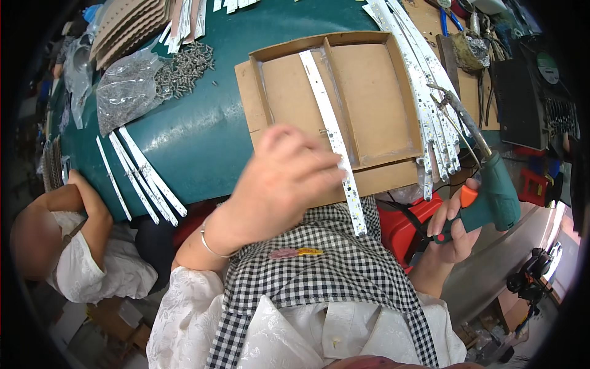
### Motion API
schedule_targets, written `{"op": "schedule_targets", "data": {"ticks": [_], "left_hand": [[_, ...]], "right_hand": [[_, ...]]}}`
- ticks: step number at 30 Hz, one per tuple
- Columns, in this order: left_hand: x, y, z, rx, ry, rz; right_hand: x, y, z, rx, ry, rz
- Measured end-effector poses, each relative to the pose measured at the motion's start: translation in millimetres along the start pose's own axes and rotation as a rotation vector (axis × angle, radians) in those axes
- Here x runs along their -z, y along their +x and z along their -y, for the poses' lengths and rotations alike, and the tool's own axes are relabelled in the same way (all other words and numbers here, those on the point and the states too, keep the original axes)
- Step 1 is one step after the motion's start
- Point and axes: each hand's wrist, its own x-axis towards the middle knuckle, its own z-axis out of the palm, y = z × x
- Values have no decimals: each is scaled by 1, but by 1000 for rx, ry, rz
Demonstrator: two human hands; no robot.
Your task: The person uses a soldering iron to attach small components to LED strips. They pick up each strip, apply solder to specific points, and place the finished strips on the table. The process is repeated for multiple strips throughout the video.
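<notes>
My left hand (pixel 279 178) is smeared by motion above the near edge of a shallow cardboard tray (pixel 405 67). Its fingertips reach over a white LED circuit strip (pixel 326 107), and I cannot tell whether they touch it. The strip lies slantwise across the tray, its near end jutting past the edge over my checked apron. A small metal piece (pixel 324 131) shows at the strip's middle. In my right hand (pixel 461 237) is a green soldering gun (pixel 495 197) with an orange trigger, held upright to the right of the tray. Its metal tip and a curved thin tube point up and left.
A stack of LED strips (pixel 424 104) lies right of the tray. Several loose strips (pixel 138 172) rest at the table's left edge, below a plastic bag (pixel 126 89) and a pile of small metal parts (pixel 184 67). Another person (pixel 92 246) sits at left.
</notes>
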Motion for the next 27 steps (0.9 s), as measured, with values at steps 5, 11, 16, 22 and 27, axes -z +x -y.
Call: {"op": "schedule_targets", "data": {"ticks": [5, 11, 16, 22, 27], "left_hand": [[-33, 3, -13, -169, -44, 98], [-18, 8, -26, -255, 98, 113], [18, -7, -39, -265, 190, 75], [61, -52, -27, -207, 281, 39], [86, -105, -11, 34, 376, 136]], "right_hand": [[-3, 1, 9, 109, -74, -55], [2, 4, 16, 306, -456, -308], [26, 23, -14, 397, -840, -383], [61, 52, -44, 391, -1062, -343], [42, 63, -38, 328, -1156, -288]]}}
